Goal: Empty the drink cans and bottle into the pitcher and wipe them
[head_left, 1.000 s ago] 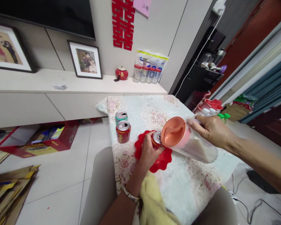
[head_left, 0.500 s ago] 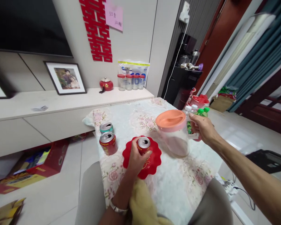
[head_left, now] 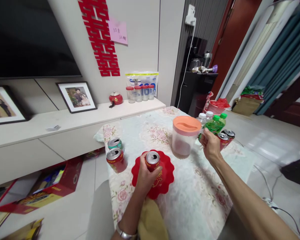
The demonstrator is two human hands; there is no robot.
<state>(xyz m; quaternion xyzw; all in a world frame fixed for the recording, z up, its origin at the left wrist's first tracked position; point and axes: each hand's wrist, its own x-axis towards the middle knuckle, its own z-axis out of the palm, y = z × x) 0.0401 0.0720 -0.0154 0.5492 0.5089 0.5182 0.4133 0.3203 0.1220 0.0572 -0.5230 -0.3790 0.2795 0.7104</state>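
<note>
My left hand [head_left: 146, 175] is wrapped around an opened red drink can [head_left: 152, 160], held upright over a scalloped red mat [head_left: 166, 178]. Closed at the handle side of a clear plastic pitcher [head_left: 182, 146] is my right hand [head_left: 211, 146]; its fingers hide most of the handle. The pitcher has an orange lid [head_left: 187, 124] and stands upright, with a little liquid low inside. Whether its base touches the table I cannot tell. To the left of the mat stand another opened red can [head_left: 117, 161] and a teal can [head_left: 115, 143].
A flowered cloth covers the table [head_left: 187, 190]. Bottles with green caps [head_left: 216, 122] and white caps, plus two dark-topped red cans [head_left: 223, 140], stand behind my right hand. Lidded glass jars [head_left: 138, 94] line the white cabinet. An open red carton [head_left: 62, 180] lies on the floor.
The pitcher has come more upright and sits slightly farther back, with my right hand lower beside it. The view has shifted, showing red cans at right. My left hand keeps its can.
</note>
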